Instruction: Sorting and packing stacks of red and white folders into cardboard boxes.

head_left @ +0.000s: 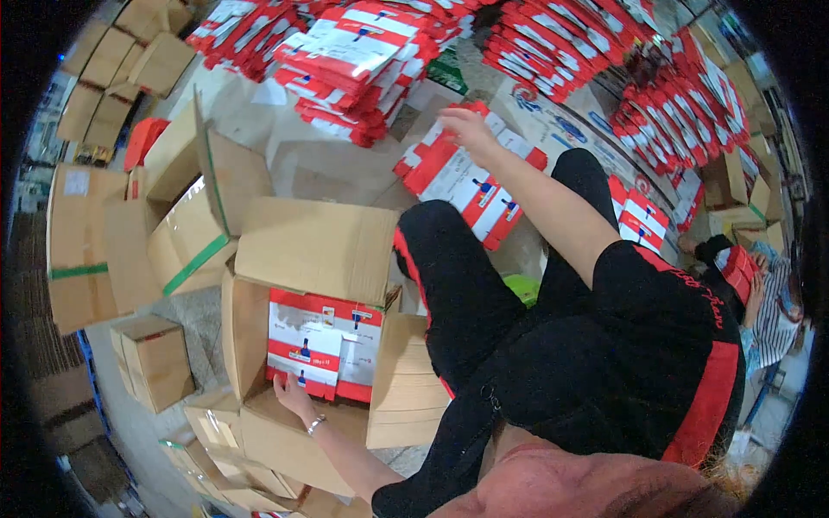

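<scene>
My left hand (294, 399) reaches into an open brown cardboard box (313, 250). Its fingers close on the lower left edge of a small red-and-white flat carton (304, 356) printed with a blue bottle. That piece lies over a larger red-and-white flat carton (358, 332) inside the box. Farther off, my right hand (471, 136) is spread over the upper edge of a flattened red-and-white carton (462, 177), in front of my knees. Whether its fingertips press on this carton I cannot tell.
Tall stacks of flattened red-and-white cartons (345, 65) stand on the floor ahead, with more stacks (682, 108) at far right. Open brown boxes (186, 207) and a smaller closed box (153, 361) crowd the left. Another person in a striped top (775, 324) sits at right.
</scene>
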Action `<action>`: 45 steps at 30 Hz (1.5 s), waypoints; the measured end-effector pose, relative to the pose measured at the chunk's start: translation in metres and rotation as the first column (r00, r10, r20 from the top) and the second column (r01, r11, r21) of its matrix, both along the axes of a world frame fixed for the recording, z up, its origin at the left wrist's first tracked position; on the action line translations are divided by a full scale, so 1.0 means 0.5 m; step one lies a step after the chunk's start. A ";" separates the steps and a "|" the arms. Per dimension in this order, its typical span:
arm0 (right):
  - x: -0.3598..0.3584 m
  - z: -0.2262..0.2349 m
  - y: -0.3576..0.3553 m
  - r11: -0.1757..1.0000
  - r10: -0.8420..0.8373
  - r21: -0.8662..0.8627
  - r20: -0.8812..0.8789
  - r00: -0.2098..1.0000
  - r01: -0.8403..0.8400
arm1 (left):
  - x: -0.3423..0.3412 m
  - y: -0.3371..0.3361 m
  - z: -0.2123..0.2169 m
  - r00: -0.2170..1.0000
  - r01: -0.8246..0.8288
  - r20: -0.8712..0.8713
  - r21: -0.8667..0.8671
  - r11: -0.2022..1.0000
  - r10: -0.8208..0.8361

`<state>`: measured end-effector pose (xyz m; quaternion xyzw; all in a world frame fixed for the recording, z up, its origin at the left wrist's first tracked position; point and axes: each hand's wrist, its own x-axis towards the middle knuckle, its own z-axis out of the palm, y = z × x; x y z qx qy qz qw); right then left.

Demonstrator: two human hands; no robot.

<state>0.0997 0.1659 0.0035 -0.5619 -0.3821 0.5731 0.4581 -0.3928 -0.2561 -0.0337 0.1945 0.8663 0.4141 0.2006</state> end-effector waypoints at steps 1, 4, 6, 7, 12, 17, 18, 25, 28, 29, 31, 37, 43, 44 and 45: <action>0.072 -0.071 0.009 0.977 -0.149 -0.146 0.063 0.987 0.157 | 0.038 0.025 0.021 0.998 0.026 0.057 0.113 0.993 -0.033; 0.346 -0.291 -0.017 0.767 -0.496 -0.302 0.281 0.822 0.566 | 0.238 0.213 0.082 0.966 0.260 -0.052 0.216 0.941 -0.255; 0.269 -0.392 -0.119 0.669 -0.516 -0.382 0.379 0.768 0.638 | 0.322 0.236 0.148 0.923 0.364 -0.213 0.206 0.908 -0.322; 0.113 -0.382 -0.186 0.682 -0.453 -0.433 0.383 0.805 0.589 | 0.327 0.203 0.200 0.893 0.362 -0.326 0.113 0.925 -0.310; 0.212 -0.490 -0.199 0.386 -0.409 -0.287 0.799 0.441 0.877 | 0.601 0.339 0.272 0.563 0.787 -0.449 0.036 0.615 -0.694; 0.182 -0.497 -0.222 0.543 -0.685 -0.604 0.083 0.724 0.583 | 0.693 0.356 0.242 0.520 0.809 -0.431 -0.026 0.587 -0.737; 0.195 -0.507 -0.220 0.543 -0.700 -0.592 0.072 0.710 0.596 | 0.704 0.362 0.247 0.529 0.789 -0.458 -0.043 0.612 -0.714; 0.214 -0.547 -0.229 0.584 -0.584 -0.652 0.076 0.808 0.484 | 0.715 0.362 0.240 0.569 0.791 -0.415 0.040 0.610 -0.710; 0.251 -0.555 -0.224 0.601 -0.543 -0.546 0.258 0.799 0.584 | 0.726 0.367 0.243 0.546 0.815 -0.434 0.075 0.575 -0.717; 0.314 -0.587 -0.231 0.599 -0.676 -0.535 0.062 0.735 0.596 | 0.745 0.373 0.245 0.540 0.830 -0.408 0.109 0.548 -0.736; 0.357 -0.597 -0.222 0.488 -0.748 -0.609 0.078 0.660 0.625 | 0.758 0.377 0.242 0.531 0.838 -0.405 0.118 0.533 -0.744; 0.249 -0.425 -0.220 0.725 -0.555 -0.636 -0.310 0.772 0.266 | 0.716 0.352 0.239 0.576 0.797 -0.433 0.110 0.594 -0.693; 0.273 -0.399 -0.192 0.784 -0.562 -0.508 -0.337 0.755 0.357 | 0.747 0.374 0.249 0.542 0.830 -0.404 0.123 0.543 -0.737; 0.262 -0.369 -0.180 0.796 -0.529 -0.496 -0.289 0.798 0.348 | 0.741 0.371 0.247 0.539 0.828 -0.425 0.105 0.551 -0.727; 0.248 -0.333 -0.166 0.811 -0.489 -0.478 -0.241 0.839 0.336 | 0.735 0.369 0.242 0.542 0.822 -0.433 0.099 0.560 -0.720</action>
